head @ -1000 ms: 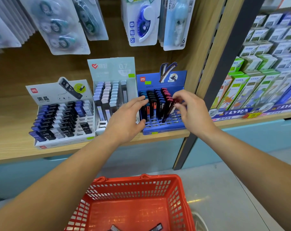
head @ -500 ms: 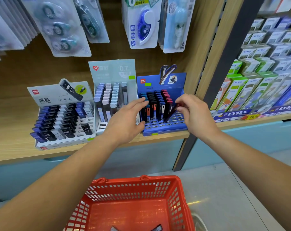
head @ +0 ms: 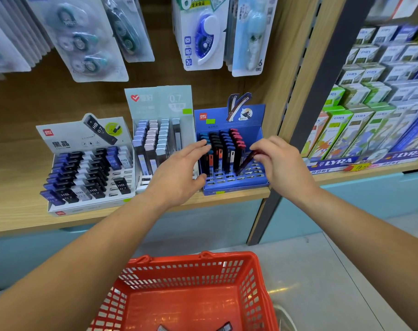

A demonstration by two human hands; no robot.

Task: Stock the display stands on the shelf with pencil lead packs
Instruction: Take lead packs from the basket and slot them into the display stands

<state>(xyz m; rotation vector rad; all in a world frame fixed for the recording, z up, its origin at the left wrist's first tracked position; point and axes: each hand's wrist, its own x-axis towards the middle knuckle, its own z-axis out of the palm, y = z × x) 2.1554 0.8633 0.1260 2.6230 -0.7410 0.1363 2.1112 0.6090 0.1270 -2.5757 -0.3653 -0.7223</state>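
Right hand (head: 283,163) is pinching a dark red pack (head: 247,162) between thumb and fingertips. The pack is leaning, its lower end sitting in the slots of the blue stand (head: 239,186) just ahead of that hand. Left hand (head: 179,173) is lying flat with fingers straight, tips touching the stand's leftmost row of packs. White stand (head: 88,206) is sitting further left. Red basket (head: 203,258) is resting below both arms.

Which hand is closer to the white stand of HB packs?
Left. The left hand lies to the white stand's right, over the grey stand's edge; the right hand is farther right, pinching a dark pack at the blue stand.
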